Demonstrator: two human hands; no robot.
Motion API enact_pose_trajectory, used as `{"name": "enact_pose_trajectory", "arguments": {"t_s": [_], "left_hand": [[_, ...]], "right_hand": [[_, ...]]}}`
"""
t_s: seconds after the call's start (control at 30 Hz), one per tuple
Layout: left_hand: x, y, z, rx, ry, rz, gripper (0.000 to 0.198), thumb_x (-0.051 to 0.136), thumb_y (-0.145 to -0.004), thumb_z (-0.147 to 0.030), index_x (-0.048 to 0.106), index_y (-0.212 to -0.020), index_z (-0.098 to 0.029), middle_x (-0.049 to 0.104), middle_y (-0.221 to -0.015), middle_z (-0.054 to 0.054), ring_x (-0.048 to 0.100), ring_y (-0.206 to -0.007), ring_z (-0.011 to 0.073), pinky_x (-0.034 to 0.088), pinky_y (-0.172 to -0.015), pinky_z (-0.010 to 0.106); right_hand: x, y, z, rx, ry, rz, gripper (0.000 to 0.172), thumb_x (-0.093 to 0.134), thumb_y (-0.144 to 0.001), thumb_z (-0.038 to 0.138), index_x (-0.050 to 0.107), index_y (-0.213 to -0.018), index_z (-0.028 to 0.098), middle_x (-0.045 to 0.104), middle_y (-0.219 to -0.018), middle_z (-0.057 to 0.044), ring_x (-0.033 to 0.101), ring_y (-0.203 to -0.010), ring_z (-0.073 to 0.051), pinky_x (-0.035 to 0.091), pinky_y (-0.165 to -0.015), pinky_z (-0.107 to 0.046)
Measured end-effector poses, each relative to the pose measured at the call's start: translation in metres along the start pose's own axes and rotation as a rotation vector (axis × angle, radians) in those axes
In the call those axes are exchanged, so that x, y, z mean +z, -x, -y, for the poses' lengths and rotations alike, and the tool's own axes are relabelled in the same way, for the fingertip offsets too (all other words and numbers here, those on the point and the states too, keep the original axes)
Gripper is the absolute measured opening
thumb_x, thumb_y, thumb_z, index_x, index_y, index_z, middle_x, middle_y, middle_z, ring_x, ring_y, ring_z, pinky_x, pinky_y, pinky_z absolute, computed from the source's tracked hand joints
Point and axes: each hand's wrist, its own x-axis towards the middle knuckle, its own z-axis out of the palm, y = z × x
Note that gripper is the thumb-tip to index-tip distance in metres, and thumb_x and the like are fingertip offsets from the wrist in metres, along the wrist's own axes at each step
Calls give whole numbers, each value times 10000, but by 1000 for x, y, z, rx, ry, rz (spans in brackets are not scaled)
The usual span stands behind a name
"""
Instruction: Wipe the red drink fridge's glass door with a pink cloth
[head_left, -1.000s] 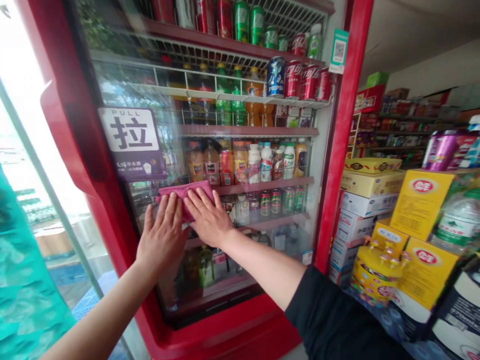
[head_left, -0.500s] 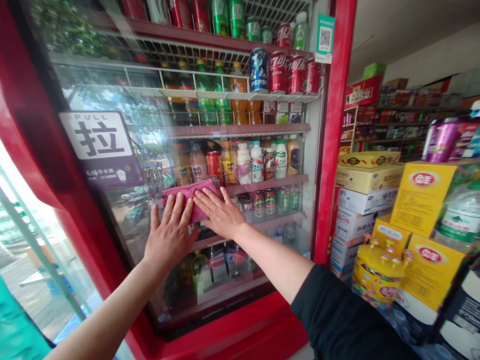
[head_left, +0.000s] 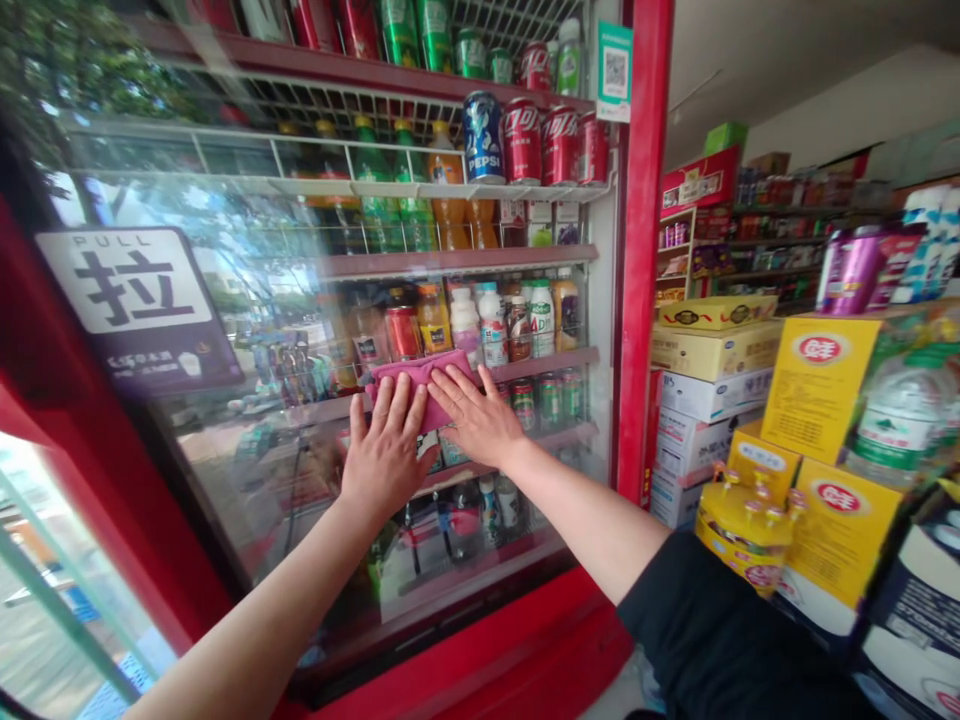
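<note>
Two bare hands press flat against a folded pink cloth (head_left: 420, 366) on the clear glass door (head_left: 247, 490) of a tall red-framed drinks fridge. The cloth lies against the glass near the middle of the scene, in front of the lower shelves. The left hand (head_left: 386, 450) covers its left part, palm towards the glass, fingers straight and slightly apart, the little finger off the cloth's left edge. The right hand (head_left: 481, 418) reaches in from the right, its fingers stretched over the cloth's right part, the little finger spread away from the others. Neither hand is closed around anything. The left forearm is bare; a black sleeve (head_left: 735, 620) covers the right arm to about the elbow.

To the left on the door is a white and purple sticker (head_left: 139, 300) reading "PULL". Behind the glass, above the hands, a blue Pepsi can (head_left: 482, 138) stands beside red cola cans (head_left: 541, 142), with rows of bottles and cans on other shelves. Trees reflect in the glass at the left.

To the right of the fridge are stacked white cardboard boxes (head_left: 709, 440), yellow printed cartons (head_left: 821, 390) and a large clear bottle (head_left: 896, 425) with a green label. Farther back, shop shelves hold packaged goods.
</note>
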Motion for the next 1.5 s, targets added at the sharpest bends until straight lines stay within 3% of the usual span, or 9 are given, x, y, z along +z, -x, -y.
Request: {"name": "enact_pose_trajectory", "arguments": {"t_s": [0.3, 0.8, 1.5], "left_hand": [[8, -28, -35, 17, 46, 23, 924, 663, -979, -512, 312, -1752, -146, 183, -1836, 170, 188, -1721, 401, 20, -1386, 687], [27, -78, -102, 88, 89, 26, 921, 641, -1000, -444, 240, -1763, -121, 68, -1848, 137, 101, -1737, 392, 46, -1380, 722], [52, -147, -194, 211, 144, 87, 936, 624, -1011, -451, 205, -1767, -93, 25, -1858, 156, 36, -1743, 393, -7, -1386, 690]], "right_hand": [[-10, 22, -37, 39, 57, 27, 820, 603, -1078, 497, 263, -1756, 186, 212, -1836, -78, 184, -1732, -294, 160, -1403, -702], [-29, 65, -105, 129, 97, 62, 856, 656, -1047, 464, 279, -1749, 152, 242, -1831, -119, 205, -1725, -315, 137, -1402, -704], [-53, 125, -188, 276, 143, 106, 844, 622, -1041, 399, 283, -1736, 61, 221, -1836, -170, 208, -1722, -338, 147, -1409, -665]]}}
